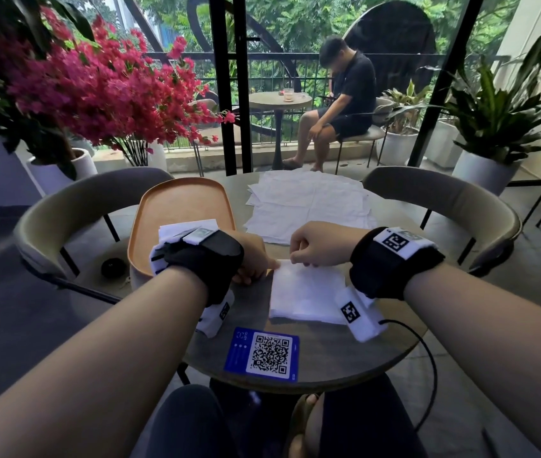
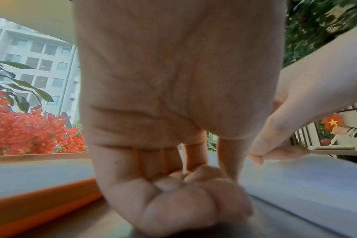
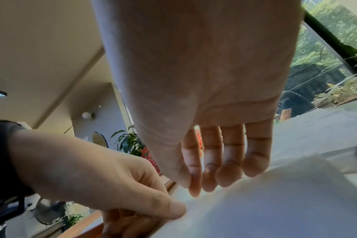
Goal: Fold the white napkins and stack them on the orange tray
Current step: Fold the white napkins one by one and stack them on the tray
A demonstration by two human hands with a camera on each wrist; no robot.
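A folded white napkin (image 1: 305, 295) lies on the round table (image 1: 345, 355) between my hands. My left hand (image 1: 274, 263) pinches its far left corner, thumb on top (image 3: 173, 209), other fingers curled under. Just to the right, my right hand (image 1: 295, 257) pinches the napkin's far edge between thumb and forefinger (image 2: 257, 155); its other fingertips (image 3: 224, 180) touch the cloth. The orange tray (image 1: 180, 200) sits at the back left, holding folded napkins (image 1: 189, 226) partly hidden by my left wrist. A spread pile of unfolded napkins (image 1: 309, 203) lies at the back.
A blue QR card (image 1: 262, 355) lies at the table's near edge. Curved chairs stand left (image 1: 90, 206) and right (image 1: 444, 206); a small black object (image 1: 112, 267) rests on the left seat. A black cable (image 1: 428, 358) hangs off my right wrist. A person (image 1: 338, 110) sits outside.
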